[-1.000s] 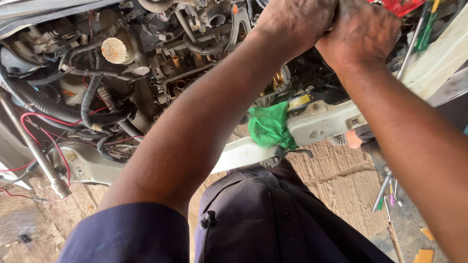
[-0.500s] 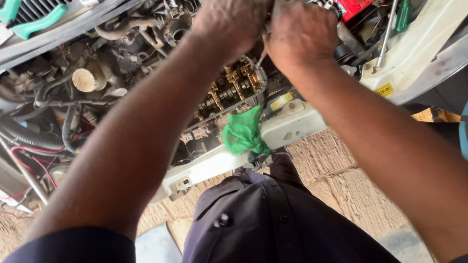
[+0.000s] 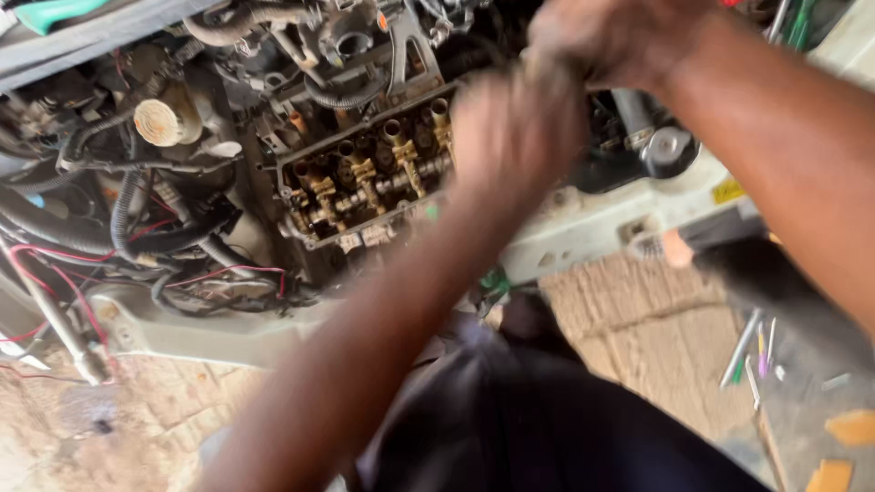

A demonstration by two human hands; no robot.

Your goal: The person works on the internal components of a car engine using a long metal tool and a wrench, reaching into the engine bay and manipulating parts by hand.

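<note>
Both my arms reach into an open car engine bay. My left hand (image 3: 515, 128) is blurred, its fingers curled, just right of the exposed cylinder head (image 3: 365, 178) with its brass-coloured valve gear. My right hand (image 3: 611, 36) sits above it and a little to the right, also curled, and the two hands meet over the engine's right end. Motion blur hides whatever lies between the fingers. A scrap of green rag (image 3: 495, 281) shows under my left forearm at the white front panel (image 3: 592, 219).
Black hoses (image 3: 137, 228) and red wires (image 3: 228, 271) crowd the bay's left side, near a round tan cap (image 3: 162, 121). A metal radiator cap (image 3: 670, 146) sits at the right. Small hand tools (image 3: 752, 351) lie on the brick paving. A teal-handled tool (image 3: 55, 11) rests at top left.
The view has swung so the cylinder head now shows in full. My hands have shifted right of it and my left hand has dropped a little from the right one.
</note>
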